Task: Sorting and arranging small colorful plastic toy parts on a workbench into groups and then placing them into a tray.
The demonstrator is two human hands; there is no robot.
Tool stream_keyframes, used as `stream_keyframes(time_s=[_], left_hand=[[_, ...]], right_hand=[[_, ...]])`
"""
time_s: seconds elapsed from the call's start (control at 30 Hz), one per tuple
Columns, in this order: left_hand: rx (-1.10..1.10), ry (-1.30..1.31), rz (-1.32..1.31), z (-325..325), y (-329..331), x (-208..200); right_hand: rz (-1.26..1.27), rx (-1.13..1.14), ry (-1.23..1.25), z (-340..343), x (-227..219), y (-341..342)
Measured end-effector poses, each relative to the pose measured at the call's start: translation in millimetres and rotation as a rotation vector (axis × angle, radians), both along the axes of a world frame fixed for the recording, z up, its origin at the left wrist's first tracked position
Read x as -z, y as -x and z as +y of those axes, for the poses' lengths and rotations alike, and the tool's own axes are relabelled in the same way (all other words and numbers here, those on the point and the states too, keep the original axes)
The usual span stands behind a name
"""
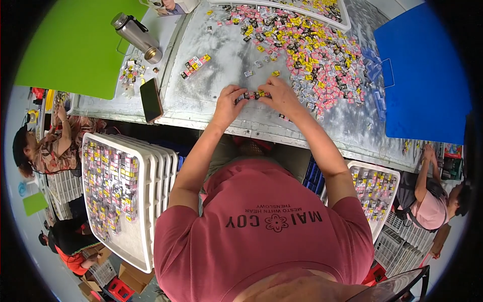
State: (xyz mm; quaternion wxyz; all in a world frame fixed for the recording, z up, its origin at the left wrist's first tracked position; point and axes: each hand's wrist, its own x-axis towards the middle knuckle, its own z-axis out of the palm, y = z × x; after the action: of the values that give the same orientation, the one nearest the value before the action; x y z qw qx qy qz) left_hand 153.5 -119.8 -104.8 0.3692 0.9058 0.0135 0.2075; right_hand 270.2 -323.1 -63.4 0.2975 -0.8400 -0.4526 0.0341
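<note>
Near the table's front edge, my left hand (229, 106) and my right hand (283, 96) pinch the two ends of a short row of small square pieces (251, 95). The pieces are black, pink and yellow, pressed side by side on the grey tabletop. Beyond my hands lie a few loose white pieces (248, 73) and a yellow piece (275, 73). To the left sits a block of joined pieces (195, 66), mostly pink with yellow and black. A wide heap of loose pieces (322, 60) spreads beyond and right of my right hand. My fingertips partly cover the row's ends.
A phone (151, 100) and a steel flask (135, 38) stand left. Green (75, 45) and blue (422, 70) panels flank the table. Stacked white trays (146, 201) hold pieces beside me; another tray (375, 194) is at right. Other people work on both sides.
</note>
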Motion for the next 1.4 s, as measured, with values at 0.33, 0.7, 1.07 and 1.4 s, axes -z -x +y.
stream_keyframes(time_s=[0.33,0.7,1.07,1.4], left_hand=[[0.054,0.114,0.092,-7.5,-4.3,-28.0],[0.396,0.246,0.298,-71.5,8.2,-52.9],[0.428,-0.065,0.11,-77.1,6.2,-20.8],[0.294,-0.024,0.096,-79.5,3.7,-18.9]], right_hand=[[-0.045,0.014,-0.066,-9.8,0.3,1.2],[0.066,0.263,0.015,-105.6,-33.4,74.0],[0.065,0.36,-0.004,-109.8,-14.5,95.4],[0.111,0.381,-0.08,-111.7,-4.6,82.5]])
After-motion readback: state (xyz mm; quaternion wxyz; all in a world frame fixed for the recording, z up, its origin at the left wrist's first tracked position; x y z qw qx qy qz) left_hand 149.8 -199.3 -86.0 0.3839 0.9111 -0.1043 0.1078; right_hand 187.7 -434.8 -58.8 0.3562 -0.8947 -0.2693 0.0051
